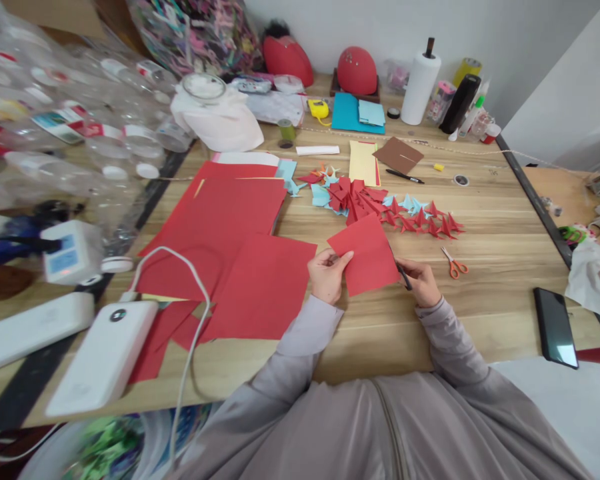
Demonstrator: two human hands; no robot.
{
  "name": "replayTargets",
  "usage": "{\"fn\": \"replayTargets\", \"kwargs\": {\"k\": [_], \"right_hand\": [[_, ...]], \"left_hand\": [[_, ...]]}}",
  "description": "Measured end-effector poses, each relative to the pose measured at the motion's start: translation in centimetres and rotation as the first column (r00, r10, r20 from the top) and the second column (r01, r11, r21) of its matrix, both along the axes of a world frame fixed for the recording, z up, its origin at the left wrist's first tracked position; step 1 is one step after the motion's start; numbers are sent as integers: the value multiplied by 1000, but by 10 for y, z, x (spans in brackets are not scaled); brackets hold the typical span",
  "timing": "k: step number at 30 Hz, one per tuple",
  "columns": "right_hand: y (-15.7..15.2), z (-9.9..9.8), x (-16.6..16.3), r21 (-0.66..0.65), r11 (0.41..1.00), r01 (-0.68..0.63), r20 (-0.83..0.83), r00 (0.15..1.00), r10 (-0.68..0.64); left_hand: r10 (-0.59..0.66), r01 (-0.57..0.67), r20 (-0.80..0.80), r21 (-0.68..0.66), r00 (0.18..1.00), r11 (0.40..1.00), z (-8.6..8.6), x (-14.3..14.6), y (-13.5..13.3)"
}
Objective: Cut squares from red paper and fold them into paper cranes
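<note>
My left hand (327, 273) pinches the left edge of a red paper square (364, 255), holding it just above the wooden table (500, 227). At the square's right edge my right hand (420, 280) is closed round a dark pen-like tool (404, 275). Behind the square lies a heap of folded red and light-blue paper pieces (380, 207). Large red paper sheets (230, 240) are spread to my left.
Small orange scissors (454, 264) lie right of my right hand. A black phone (555, 327) rests near the right edge. A white power bank (105, 357) with cable sits front left. Clear plastic bottles (80, 127) crowd the far left. A paper towel roll (420, 87) stands at the back.
</note>
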State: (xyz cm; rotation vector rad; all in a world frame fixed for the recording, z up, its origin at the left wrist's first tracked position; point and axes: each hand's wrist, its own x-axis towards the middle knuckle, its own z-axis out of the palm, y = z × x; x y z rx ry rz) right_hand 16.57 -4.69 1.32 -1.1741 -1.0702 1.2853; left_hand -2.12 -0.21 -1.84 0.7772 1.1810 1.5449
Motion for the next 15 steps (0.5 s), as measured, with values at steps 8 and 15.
{"fn": "replayTargets", "kwargs": {"k": [8, 15], "right_hand": [[1, -5, 2, 42, 999, -33, 1, 999, 33], [1, -8, 2, 69, 996, -48, -7, 999, 49]], "left_hand": [[9, -9, -11, 0, 1000, 1000, 3, 1, -1], [33, -33, -21, 3, 999, 999, 7, 2, -1]]}}
